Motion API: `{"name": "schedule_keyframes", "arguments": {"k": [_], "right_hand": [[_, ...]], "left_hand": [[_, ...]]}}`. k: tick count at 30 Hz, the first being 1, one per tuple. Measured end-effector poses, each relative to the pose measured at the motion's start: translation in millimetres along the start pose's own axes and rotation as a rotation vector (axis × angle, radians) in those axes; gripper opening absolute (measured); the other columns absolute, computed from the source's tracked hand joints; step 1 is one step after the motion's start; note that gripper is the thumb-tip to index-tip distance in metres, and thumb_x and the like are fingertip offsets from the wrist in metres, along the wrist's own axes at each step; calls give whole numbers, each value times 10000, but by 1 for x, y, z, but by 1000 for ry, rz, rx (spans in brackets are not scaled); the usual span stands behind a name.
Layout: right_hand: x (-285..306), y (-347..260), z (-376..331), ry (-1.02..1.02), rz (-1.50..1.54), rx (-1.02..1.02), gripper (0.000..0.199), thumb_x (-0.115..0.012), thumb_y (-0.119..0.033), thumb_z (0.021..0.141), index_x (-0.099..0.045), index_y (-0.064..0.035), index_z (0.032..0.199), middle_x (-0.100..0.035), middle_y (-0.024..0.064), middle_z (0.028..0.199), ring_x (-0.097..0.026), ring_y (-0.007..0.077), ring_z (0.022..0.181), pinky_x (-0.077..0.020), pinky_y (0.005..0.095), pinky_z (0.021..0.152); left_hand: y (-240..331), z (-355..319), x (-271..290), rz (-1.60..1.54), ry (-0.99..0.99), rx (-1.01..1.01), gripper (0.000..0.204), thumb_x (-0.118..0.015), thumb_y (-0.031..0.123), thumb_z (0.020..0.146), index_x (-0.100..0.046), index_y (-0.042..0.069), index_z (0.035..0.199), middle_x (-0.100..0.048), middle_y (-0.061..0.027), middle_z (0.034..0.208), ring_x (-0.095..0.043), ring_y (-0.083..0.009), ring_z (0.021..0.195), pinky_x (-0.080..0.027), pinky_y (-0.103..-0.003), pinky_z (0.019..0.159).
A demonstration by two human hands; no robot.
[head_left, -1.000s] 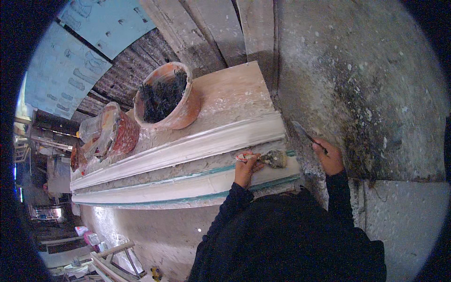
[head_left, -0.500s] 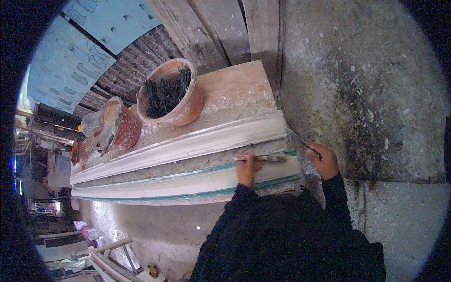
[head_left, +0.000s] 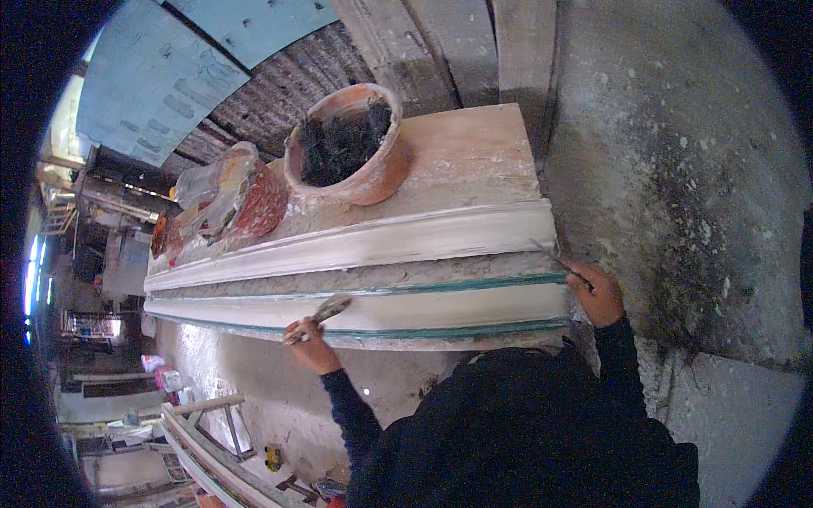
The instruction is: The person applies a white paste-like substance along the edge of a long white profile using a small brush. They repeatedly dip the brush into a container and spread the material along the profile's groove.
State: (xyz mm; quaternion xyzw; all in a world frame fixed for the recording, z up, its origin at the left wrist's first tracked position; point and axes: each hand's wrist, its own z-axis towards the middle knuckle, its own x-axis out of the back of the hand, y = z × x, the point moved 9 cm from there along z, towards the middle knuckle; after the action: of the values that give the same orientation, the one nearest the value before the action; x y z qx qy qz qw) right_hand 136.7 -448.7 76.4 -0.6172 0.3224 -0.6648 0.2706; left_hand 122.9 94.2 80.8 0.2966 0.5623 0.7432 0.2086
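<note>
Two long white plaster-like moldings lie side by side on a worn workbench (head_left: 474,148). The nearer molding (head_left: 457,306) has a green stripe along each long edge; the farther molding (head_left: 406,234) is plain white. My left hand (head_left: 312,347) is closed around a paintbrush (head_left: 334,308), its bristles over the nearer molding left of its middle. At the right ends of the moldings, my right hand (head_left: 601,295) grips a thin, dark-handled tool (head_left: 550,251). The tool's slim tip points toward the farther molding; whether it touches cannot be made out.
Behind the moldings stands an orange bucket (head_left: 385,182) holding dark, clumpy material. Left of it are a red, white-smeared bucket (head_left: 269,203) and a cloudy clear container (head_left: 193,188). A stained grey wall (head_left: 677,186) rises to the right. A wooden frame (head_left: 203,444) sits at lower left.
My left hand has carried the brush from the right end of the nearer molding well to the left. My right hand stays near the right ends with its tool. The view has shifted slightly.
</note>
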Motion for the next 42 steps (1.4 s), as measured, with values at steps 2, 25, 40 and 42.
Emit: {"name": "schedule_keyframes", "arguments": {"k": [2,25,40,42], "right_hand": [[-10,0,2,-19,4,17,265,-583,-249,804,-616,-97,1019,-619,122,966,-587,265,905,-458,344,799],[-86,-16,9,-364,-162,37,261,-514,-304,820,-629,-131,978,-619,127,921,-580,319,854,-463,390,756],[-218,-90,30,-543,-419,233,314,-481,-393,810,-625,-149,945,-629,95,863,-589,310,804,-464,414,687],[-243,-111,32,-532,-368,219,308,-479,-387,812,-625,-152,948,-629,98,870,-587,310,807,-464,411,687]], "left_hand": [[-11,-30,-34,-167,-123,78,228,-576,142,832,-433,43,979,-533,-84,901,-562,-155,771,-509,-266,616],[-11,-2,-15,-159,-74,-20,245,-564,119,825,-399,35,986,-515,-87,842,-545,-149,723,-493,-245,626],[-54,21,80,-316,97,184,329,-574,227,836,-365,75,1039,-555,-139,963,-595,-190,808,-521,-271,632],[-57,36,95,-320,82,190,330,-567,240,840,-361,75,1038,-556,-145,967,-596,-192,807,-522,-274,633]]}}
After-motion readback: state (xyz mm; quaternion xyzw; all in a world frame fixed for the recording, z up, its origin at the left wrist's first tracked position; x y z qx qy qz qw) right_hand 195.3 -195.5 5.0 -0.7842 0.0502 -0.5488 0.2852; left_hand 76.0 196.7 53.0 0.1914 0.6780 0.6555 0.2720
